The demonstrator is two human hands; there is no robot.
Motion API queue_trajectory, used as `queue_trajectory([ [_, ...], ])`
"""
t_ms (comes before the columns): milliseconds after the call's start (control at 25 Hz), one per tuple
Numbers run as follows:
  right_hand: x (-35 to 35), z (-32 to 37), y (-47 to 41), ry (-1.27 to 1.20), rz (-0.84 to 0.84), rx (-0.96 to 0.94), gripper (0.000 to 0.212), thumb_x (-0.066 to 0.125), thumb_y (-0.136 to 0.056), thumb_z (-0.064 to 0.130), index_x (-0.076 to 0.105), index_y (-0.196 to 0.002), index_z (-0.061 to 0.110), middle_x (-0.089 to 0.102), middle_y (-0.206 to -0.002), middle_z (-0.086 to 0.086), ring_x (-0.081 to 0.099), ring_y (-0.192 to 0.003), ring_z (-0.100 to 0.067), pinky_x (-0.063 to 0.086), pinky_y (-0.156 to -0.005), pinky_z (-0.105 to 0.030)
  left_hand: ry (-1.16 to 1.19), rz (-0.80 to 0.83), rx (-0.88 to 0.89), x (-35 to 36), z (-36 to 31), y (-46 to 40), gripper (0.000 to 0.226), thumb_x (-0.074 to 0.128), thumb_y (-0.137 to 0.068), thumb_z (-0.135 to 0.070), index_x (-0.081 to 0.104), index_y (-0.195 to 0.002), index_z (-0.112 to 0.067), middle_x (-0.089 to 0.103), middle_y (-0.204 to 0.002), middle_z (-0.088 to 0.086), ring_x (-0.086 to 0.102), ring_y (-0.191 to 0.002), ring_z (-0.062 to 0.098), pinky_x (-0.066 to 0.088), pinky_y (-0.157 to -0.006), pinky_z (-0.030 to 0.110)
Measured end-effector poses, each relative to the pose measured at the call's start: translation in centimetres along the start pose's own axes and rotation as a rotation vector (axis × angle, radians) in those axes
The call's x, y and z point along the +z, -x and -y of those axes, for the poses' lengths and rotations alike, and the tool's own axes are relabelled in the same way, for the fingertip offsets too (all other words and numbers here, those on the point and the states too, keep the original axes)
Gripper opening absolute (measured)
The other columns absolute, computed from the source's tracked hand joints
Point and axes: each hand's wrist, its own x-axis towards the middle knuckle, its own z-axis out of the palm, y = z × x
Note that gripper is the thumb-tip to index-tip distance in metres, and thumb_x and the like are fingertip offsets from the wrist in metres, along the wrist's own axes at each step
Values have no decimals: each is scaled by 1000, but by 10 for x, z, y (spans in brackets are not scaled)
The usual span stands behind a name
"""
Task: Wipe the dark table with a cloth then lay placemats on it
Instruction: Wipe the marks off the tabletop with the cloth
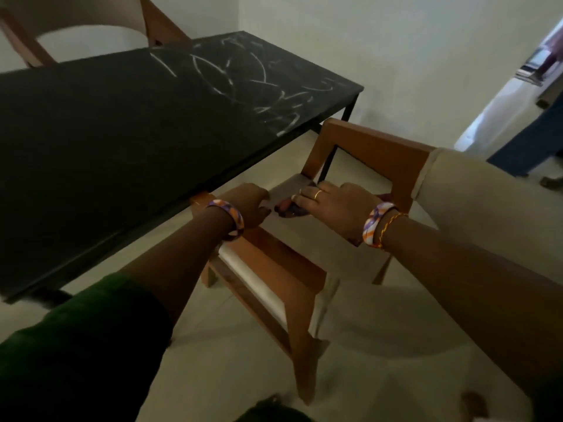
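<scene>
Reaching down w/ both hands to chair (307, 269) seat beside dark table (122, 123). Right hand (332, 205) gripping dark cloth (286, 208), fingers curled on it. Left hand (253, 204) hovering alongside, fingers loosely bent.

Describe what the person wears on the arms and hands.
The left arm has a dark green sleeve and a purple, orange and white bangle. The right wrist has a similar bangle and an orange thread; a gold ring sits on one finger.

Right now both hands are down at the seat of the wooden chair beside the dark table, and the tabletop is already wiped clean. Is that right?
Not quite. The head view shows both the left hand and right hand at the wooden chair seat, but the dark table is not clean: white chalk-like scribbles cover its far end.
</scene>
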Motion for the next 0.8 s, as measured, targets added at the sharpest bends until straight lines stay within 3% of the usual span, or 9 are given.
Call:
queue_trajectory([
  [240, 47, -65, -2, 74, 59, -89, 69, 49, -92, 3, 14, -149, 14, 28, -149, -12, 36, -128, -29, 48, -77, -33, -26, 20, -143, 1, -45, -14, 40, 45, -95, -31, 47, -132, -15, 51, -128, 10, 50, -115, 23, 41, -95, 33],
  [480, 89, -140, 13, 208, -109, -321, 65, 49, -93, 6, 15, -148, 14, 30, -148, -12, 41, -123, -26, 36, -67, -27, -41, 29, -345, 7, -121, -51, 37, 47, -95, -30, 51, -127, -12, 54, -126, 10, 51, -114, 23, 42, -95, 32],
  [600, 105, -198, 40, 187, -220, -371, 67, 53, -91, 6, 18, -147, 14, 33, -146, -12, 43, -122, -26, 37, -68, -26, -30, 22, -457, 7, -179, -80, 36, 47, -95, -30, 52, -125, -11, 54, -124, 10, 52, -113, 22, 42, -97, 34],
  [720, 120, -260, 65, 207, -317, -453, 66, 70, -79, 10, 41, -139, 13, 52, -131, -13, 55, -109, -26, 49, -74, -31, -4, 22, -516, 10, -238, -106, 35, 46, -95, -30, 52, -124, -12, 55, -123, 10, 52, -112, 22, 41, -95, 33],
  [800, 120, -295, 77, 247, -422, -460, 64, 83, -64, 16, 59, -124, 13, 66, -112, -11, 64, -94, -23, 51, -68, -30, 10, 6, -541, 5, -269, -119, 35, 47, -95, -30, 52, -125, -12, 54, -125, 9, 51, -113, 22, 41, -96, 33],
])
